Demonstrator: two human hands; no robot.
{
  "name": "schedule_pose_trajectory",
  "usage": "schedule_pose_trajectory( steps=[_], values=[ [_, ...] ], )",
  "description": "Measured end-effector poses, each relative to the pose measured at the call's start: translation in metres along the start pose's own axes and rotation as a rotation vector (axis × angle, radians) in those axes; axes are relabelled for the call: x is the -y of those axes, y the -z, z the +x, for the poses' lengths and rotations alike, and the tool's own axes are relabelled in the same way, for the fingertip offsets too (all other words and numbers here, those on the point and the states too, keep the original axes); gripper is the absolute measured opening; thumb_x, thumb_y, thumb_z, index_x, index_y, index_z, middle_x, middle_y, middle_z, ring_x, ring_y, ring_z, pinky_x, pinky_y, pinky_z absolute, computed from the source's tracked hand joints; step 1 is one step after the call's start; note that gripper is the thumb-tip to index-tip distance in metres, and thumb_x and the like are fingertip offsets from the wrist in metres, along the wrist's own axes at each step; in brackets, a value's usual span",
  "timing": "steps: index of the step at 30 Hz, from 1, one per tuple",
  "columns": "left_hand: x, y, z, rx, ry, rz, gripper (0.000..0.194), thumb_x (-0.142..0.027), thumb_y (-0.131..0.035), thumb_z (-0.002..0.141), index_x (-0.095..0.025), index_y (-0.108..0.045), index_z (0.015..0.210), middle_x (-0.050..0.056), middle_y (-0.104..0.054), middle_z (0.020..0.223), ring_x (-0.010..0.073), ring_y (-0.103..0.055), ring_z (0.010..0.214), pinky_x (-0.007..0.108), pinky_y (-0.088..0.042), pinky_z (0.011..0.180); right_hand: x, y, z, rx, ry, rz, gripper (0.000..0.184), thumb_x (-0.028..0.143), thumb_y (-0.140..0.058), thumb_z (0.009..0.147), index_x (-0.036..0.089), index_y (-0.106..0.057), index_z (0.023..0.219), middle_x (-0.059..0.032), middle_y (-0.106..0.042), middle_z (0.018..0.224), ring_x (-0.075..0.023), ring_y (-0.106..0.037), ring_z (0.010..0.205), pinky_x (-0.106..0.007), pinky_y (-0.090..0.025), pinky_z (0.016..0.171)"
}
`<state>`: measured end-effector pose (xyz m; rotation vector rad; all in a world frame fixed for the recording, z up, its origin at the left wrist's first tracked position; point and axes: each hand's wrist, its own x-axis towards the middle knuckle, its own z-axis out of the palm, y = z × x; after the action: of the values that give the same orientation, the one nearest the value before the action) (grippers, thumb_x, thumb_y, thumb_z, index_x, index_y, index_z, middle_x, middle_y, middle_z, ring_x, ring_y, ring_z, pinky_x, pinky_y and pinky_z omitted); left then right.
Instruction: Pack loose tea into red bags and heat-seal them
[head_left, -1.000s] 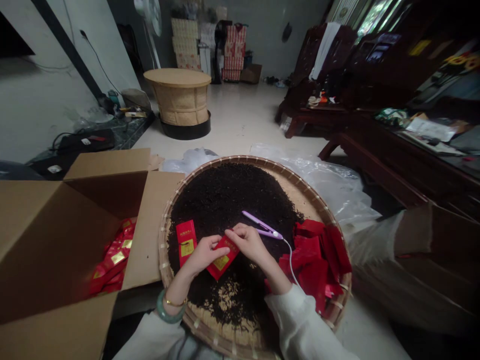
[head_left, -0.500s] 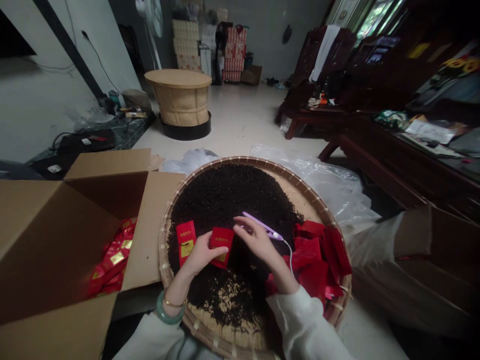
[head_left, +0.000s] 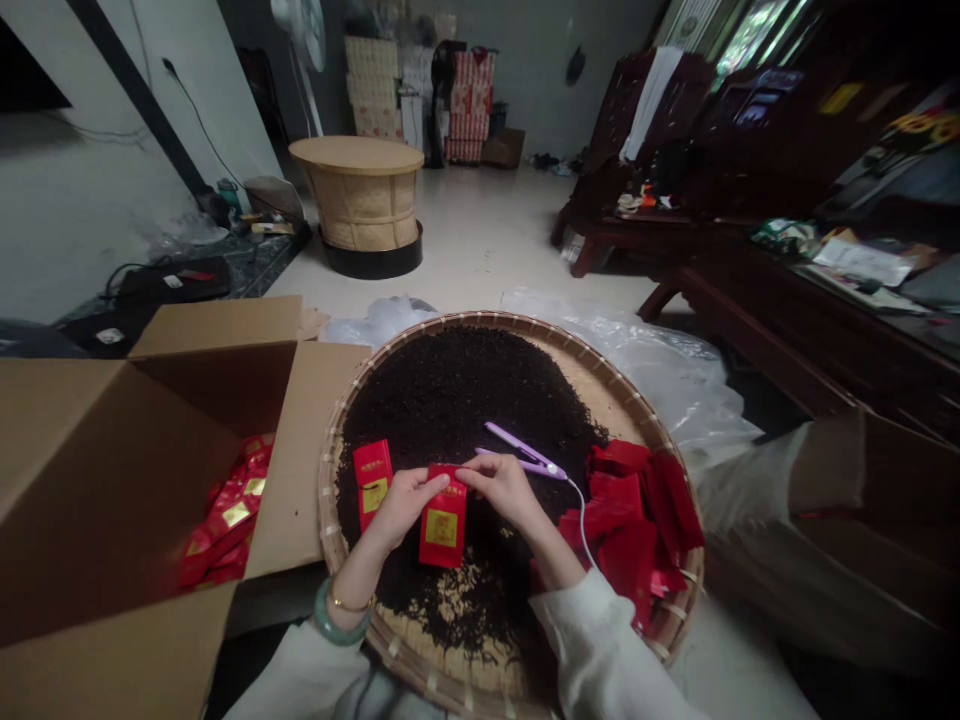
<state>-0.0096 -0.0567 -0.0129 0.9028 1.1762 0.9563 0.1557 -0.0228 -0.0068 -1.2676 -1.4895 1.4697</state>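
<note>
Between both hands hangs a red tea packet with a gold square on its front. My left hand pinches its top left corner, and my right hand pinches the top right. Another red packet lies left of my left hand on the dark loose tea leaves. Just beyond my right hand, a lilac hair straightener rests with its arms apart, its white cord running toward me. Flat red pouches are heaped at the right. All of this sits in a round woven bamboo tray.
At the left stands an open cardboard box with several red packets inside. Clear plastic sheeting lies behind the tray. A second open box is at the right, near a dark wooden table. Farther back is a round basket-like stand.
My right hand has come to the packet's top edge and now pinches it. My left hand has shifted its grip up to the top, and the packet hangs lower with its gold square showing.
</note>
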Motion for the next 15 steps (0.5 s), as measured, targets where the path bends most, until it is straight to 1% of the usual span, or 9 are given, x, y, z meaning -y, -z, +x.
schedule_pose_trajectory(
  steps=[3, 5, 8, 10, 12, 13, 15],
  values=[
    [0.001, 0.0, -0.001, -0.006, 0.012, -0.032, 0.044, -0.048, -0.077, 0.061, -0.012, -0.071, 0.085, 0.005, -0.074, 0.079, 0.0209, -0.068, 0.072, 0.03, -0.053, 0.068, -0.002, -0.004, -0.001, -0.025, -0.016, 0.017, 0.026, 0.044, -0.071, 0.067, 0.018, -0.071, 0.065, -0.0004, -0.064, 0.056, -0.012, -0.05, 0.045, -0.025, -0.04, 0.044],
    [0.0, -0.002, -0.002, 0.02, 0.049, -0.075, 0.047, -0.042, -0.082, 0.055, -0.012, -0.068, 0.089, 0.005, -0.074, 0.081, 0.0203, -0.069, 0.071, 0.031, -0.054, 0.069, -0.004, -0.009, -0.002, -0.055, -0.013, 0.044, 0.025, 0.043, -0.071, 0.066, 0.019, -0.071, 0.065, -0.0009, -0.064, 0.057, -0.0136, -0.053, 0.046, -0.027, -0.043, 0.047],
    [-0.001, -0.003, -0.004, 0.066, 0.132, -0.126, 0.052, -0.033, -0.088, 0.046, -0.011, -0.066, 0.087, 0.005, -0.073, 0.076, 0.0199, -0.069, 0.064, 0.033, -0.056, 0.066, -0.007, -0.017, -0.005, -0.1, 0.019, 0.05, 0.022, 0.041, -0.072, 0.066, 0.019, -0.071, 0.065, -0.0021, -0.068, 0.06, -0.0165, -0.059, 0.052, -0.029, -0.048, 0.052],
    [-0.002, -0.003, -0.005, 0.065, 0.166, -0.141, 0.052, -0.031, -0.089, 0.043, -0.01, -0.066, 0.085, 0.005, -0.073, 0.073, 0.0195, -0.069, 0.061, 0.033, -0.056, 0.064, -0.008, -0.021, -0.005, -0.096, 0.033, 0.034, 0.021, 0.041, -0.07, 0.068, 0.02, -0.071, 0.067, -0.0026, -0.069, 0.062, -0.0177, -0.061, 0.055, -0.03, -0.049, 0.054],
    [-0.002, -0.002, -0.005, 0.055, 0.185, -0.138, 0.053, -0.032, -0.089, 0.042, -0.01, -0.067, 0.085, 0.006, -0.073, 0.074, 0.019, -0.069, 0.059, 0.032, -0.056, 0.062, -0.008, -0.018, -0.004, -0.083, 0.056, 0.001, 0.023, 0.042, -0.065, 0.074, 0.02, -0.072, 0.071, -0.0035, -0.071, 0.066, -0.0189, -0.063, 0.059, -0.031, -0.05, 0.058],
    [-0.003, -0.002, -0.005, 0.05, 0.192, -0.13, 0.053, -0.032, -0.089, 0.042, -0.01, -0.067, 0.085, 0.007, -0.074, 0.075, 0.0188, -0.068, 0.059, 0.031, -0.056, 0.061, -0.009, -0.014, -0.003, -0.1, 0.089, -0.037, 0.025, 0.041, -0.061, 0.078, 0.02, -0.072, 0.074, -0.0045, -0.072, 0.071, -0.0198, -0.064, 0.065, -0.032, -0.051, 0.062],
    [-0.004, -0.002, -0.005, 0.042, 0.202, -0.111, 0.052, -0.033, -0.089, 0.043, -0.009, -0.067, 0.083, 0.009, -0.075, 0.078, 0.0186, -0.068, 0.058, 0.031, -0.056, 0.06, -0.01, 0.001, 0.001, -0.193, 0.203, -0.205, 0.026, 0.039, -0.055, 0.084, 0.02, -0.072, 0.087, -0.0073, -0.073, 0.089, -0.0228, -0.064, 0.083, -0.037, -0.05, 0.076]
  ],
)
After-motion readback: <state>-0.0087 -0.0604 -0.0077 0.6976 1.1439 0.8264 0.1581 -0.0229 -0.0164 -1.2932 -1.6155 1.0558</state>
